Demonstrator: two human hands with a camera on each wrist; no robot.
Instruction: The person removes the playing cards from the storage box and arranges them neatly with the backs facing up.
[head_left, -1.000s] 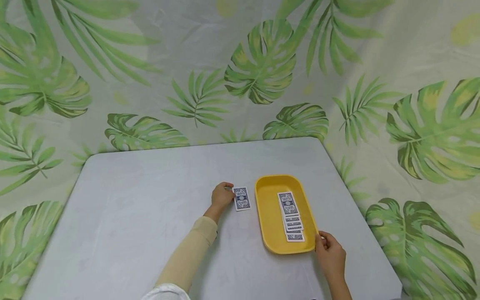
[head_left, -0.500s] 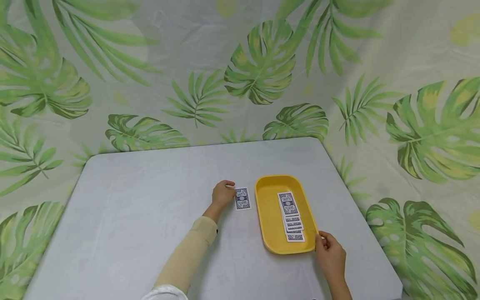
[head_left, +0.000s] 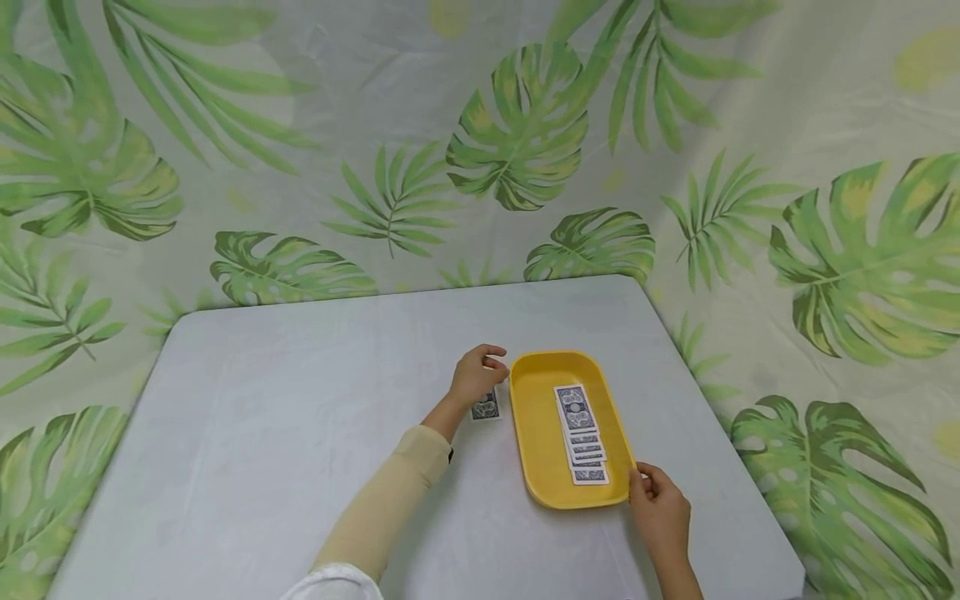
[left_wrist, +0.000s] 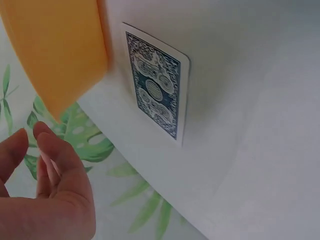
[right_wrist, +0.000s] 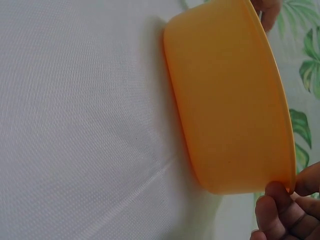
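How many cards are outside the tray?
1: the face-down card on the table, just left of the yellow tray, partly covered by the left hand in the head view. More could be hidden beneath it.

Left hand [head_left: 476, 377] shifted from the lone card [head_left: 486, 408] toward the yellow tray [head_left: 538, 437].
Its fingers, at the card's left edge a second earlier, had swung right to just beside the tray's rim, and the hand hid the card's far end from the head view.
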